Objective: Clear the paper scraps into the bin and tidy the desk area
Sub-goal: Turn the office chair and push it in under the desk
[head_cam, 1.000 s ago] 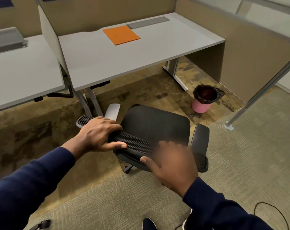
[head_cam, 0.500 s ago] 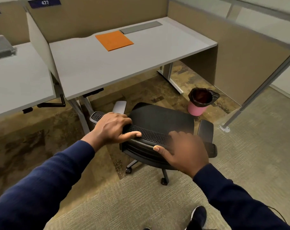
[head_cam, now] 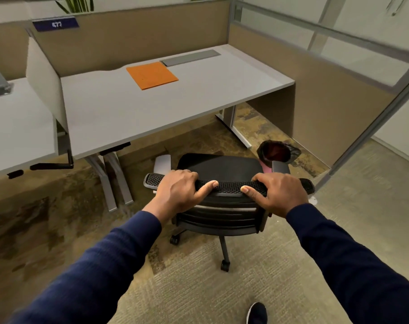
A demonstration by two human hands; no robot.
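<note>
Both hands now sit squarely on the top rail of the chair [head_cam: 222,174]: a second ago the chair was skewed and off to one side, and it has since been turned to face the worktop [head_cam: 119,113] with its back toward the person. The left hand [head_cam: 179,191] grasps the mesh rail near its left end, thumb along the rear edge; the right hand [head_cam: 277,192] grasps it near the right end the same way. That suggests the tidying step is under way, with the chair lined up to be pushed in under the worktop.

No paper scraps show anywhere, so that part looks done. An orange sheet [head_cam: 152,75] lies flat on the worktop near the back, just beside a grey strip [head_cam: 190,57]. The bin [head_cam: 278,153], lined in black, stands on the floor just beyond the chair's right armrest, partly hidden by it. The worktop's legs [head_cam: 114,183] stand to the left of the chair and could catch its left arm if it drifts that way.
</note>
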